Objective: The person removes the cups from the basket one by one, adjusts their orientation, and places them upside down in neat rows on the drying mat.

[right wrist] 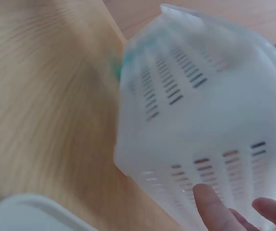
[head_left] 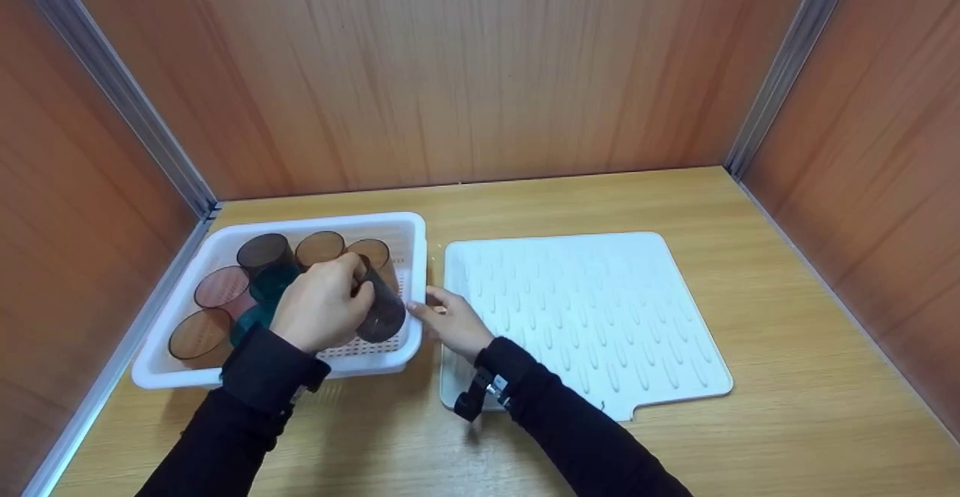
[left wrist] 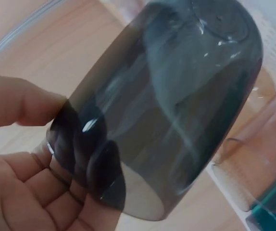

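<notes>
Two hands are at work at the white basket (head_left: 367, 364), and the step in hand, as we judge it, is handling the gray cup (head_left: 384, 317) inside its right end. To do it well, we would pinch near the rim just firmly enough that the smooth wall cannot slip, and move the cup slowly so that its base does not knock the basket wall or the brown cup (head_left: 371, 249) close behind it. A second hand on the basket should help, since a light basket may slide when bumped.

Our left hand (head_left: 322, 305) is closed on the gray cup near its mouth. In the left wrist view the thumb lies on the outside by the rim, and the fingers show through the tinted wall; we cannot tell whether they are inside the cup or behind it. The cup is tilted, its body running out beyond the fingertips and its base lowest, toward the right wall. We cannot tell if that base touches the basket floor.

Our right hand (head_left: 457, 324) has its fingers extended at the basket's right end, seemingly touching the wall, with the white tray (head_left: 555, 294) just beside it.
</notes>
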Demonstrator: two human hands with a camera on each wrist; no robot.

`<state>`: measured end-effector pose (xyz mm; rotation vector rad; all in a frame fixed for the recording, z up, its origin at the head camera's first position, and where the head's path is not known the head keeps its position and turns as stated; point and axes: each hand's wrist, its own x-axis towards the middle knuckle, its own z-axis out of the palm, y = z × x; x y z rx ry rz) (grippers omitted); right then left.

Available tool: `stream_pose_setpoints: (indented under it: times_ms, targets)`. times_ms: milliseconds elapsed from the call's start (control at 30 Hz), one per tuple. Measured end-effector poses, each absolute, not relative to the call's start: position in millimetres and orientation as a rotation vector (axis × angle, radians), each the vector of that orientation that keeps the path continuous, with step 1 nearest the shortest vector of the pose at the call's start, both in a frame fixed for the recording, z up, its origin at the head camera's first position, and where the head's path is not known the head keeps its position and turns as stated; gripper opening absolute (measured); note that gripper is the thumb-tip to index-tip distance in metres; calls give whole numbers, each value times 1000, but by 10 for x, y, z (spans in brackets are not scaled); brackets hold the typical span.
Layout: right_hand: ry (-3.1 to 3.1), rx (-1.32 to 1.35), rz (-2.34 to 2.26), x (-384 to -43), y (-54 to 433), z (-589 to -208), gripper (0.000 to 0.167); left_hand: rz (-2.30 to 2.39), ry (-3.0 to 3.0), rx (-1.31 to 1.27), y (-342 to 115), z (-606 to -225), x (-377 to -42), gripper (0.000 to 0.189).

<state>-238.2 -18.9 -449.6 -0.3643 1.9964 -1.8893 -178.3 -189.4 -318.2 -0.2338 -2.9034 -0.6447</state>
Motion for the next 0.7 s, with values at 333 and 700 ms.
stream_pose_setpoints:
  times_ms: [333,700]
  targets:
    - [1867,-197,-2091,-2503,174,-4489,53,-854,-2671,-268,-1630,-3073,-1706,9]
    - [1834,-381,-2305,-2441,758,-4237,57,-1237,-2481,-281,-1265,-3164,-1648,4]
